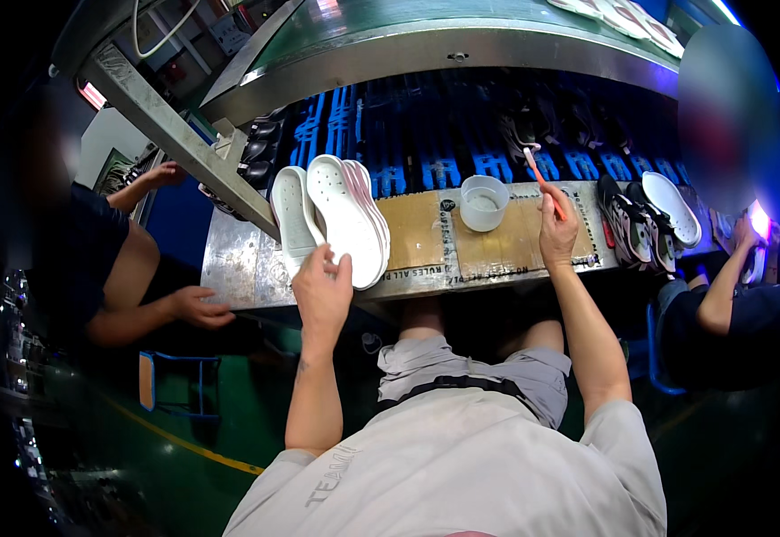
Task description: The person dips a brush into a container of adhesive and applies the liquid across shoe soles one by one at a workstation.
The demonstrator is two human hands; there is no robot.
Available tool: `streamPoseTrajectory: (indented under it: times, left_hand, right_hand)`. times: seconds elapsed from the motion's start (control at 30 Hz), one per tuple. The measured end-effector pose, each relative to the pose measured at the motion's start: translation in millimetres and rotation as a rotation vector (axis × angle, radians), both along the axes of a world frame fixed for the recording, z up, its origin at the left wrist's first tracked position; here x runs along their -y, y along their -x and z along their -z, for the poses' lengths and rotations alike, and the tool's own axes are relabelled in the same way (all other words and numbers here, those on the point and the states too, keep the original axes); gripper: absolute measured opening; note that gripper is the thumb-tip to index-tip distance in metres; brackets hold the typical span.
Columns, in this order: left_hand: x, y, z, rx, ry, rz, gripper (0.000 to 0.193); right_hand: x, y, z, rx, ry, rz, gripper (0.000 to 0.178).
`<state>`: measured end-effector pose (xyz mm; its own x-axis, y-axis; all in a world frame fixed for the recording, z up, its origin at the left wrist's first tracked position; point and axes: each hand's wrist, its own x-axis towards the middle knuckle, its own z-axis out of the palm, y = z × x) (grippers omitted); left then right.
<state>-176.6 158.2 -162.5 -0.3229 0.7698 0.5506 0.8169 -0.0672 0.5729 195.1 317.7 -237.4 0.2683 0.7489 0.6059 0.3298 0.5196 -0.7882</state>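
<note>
Slanting away and to the left from the right hand [558, 228], the brush [534, 170] has its long axis running from its orange-red handle end, nearest the person, to its pale tip, which points toward the far edge of the bench [245, 267]. That hand is closed on the handle, fingers curled around it, above the bench. The cup [484, 219], whitish and translucent, stands on the cardboard [412, 234] to the brush's left.

Farther left lie the white soles [347, 213], side by side and partly stacked, their long axes running away from the person with the far ends leaning slightly left. At their near part, the left hand [325, 279] is half open, thumb apart from bent fingers, its fingertips at the soles; whether it grips one cannot be told. Dark shoes [630, 228] stand to the right of the right hand, beside another white sole [672, 208].
</note>
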Motion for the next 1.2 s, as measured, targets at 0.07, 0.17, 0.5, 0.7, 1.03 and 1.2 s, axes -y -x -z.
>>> streamPoseTrajectory:
  times: [0.07, 0.17, 0.5, 0.7, 1.03, 1.2]
  left_hand:
    - [-24.7, 5.5, -7.4, -0.159, 0.14, -0.081, 0.042]
    - [-49.8, 21.5, -1.2, -0.225, 0.244, -0.148, 0.051]
    - [-95.7, 81.0, 28.1, 0.135, 0.271, 0.016, 0.03]
    - [-64.9, 21.6, -9.9, 1.385, 0.303, 0.588, 0.052]
    - [6.6, -38.3, 85.5, 1.93, 0.734, 0.785, 0.067]
    - [28.3, -67.7, 128.4, 2.329, 0.477, 0.944, 0.083]
  right_hand:
    - [-2.2, -5.8, 21.9, -0.086, 0.008, 0.005, 0.021]
    - [-13.5, -11.1, 68.1, -0.267, 0.223, 0.007, 0.025]
    - [-0.2, -7.0, 86.4, -0.243, 0.24, 0.012, 0.031]
    - [-5.0, -12.4, 97.0, -0.281, 0.281, 0.045, 0.03]
    - [-9.7, -29.9, 68.5, -0.457, 0.434, -0.044, 0.027]
    - [-1.1, -27.0, -13.7, -0.268, 0.192, -0.284, 0.028]
